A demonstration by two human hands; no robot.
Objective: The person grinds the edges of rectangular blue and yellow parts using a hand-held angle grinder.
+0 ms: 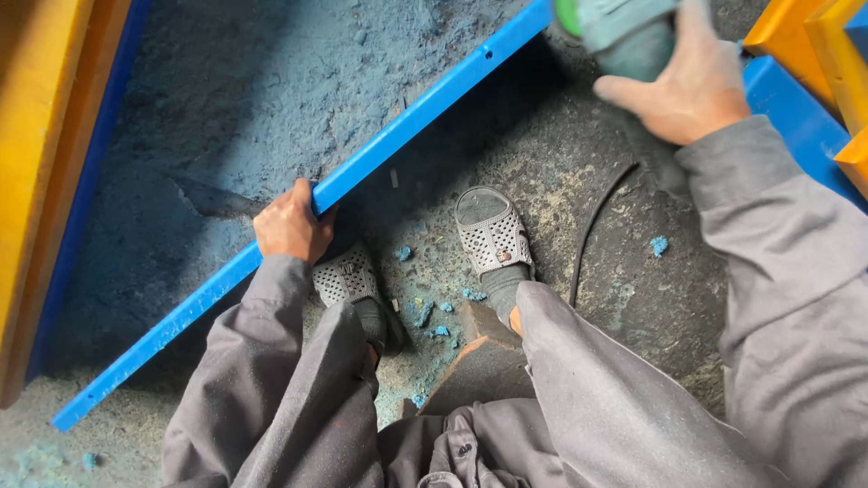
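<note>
My left hand grips the edge of a long blue metal bar that runs diagonally from lower left to the top middle, resting on the dusty floor. My right hand holds a grey-green power tool at the top right, near the bar's far end; the tool is blurred and cut by the frame edge. I sit low, in grey sleeves and trousers, with my feet in grey perforated shoes just behind the bar.
Blue dust and crumbs cover the concrete floor. A black cable trails past my right foot. Yellow and blue painted frames stand at the left and the top right. A wooden block lies under my legs.
</note>
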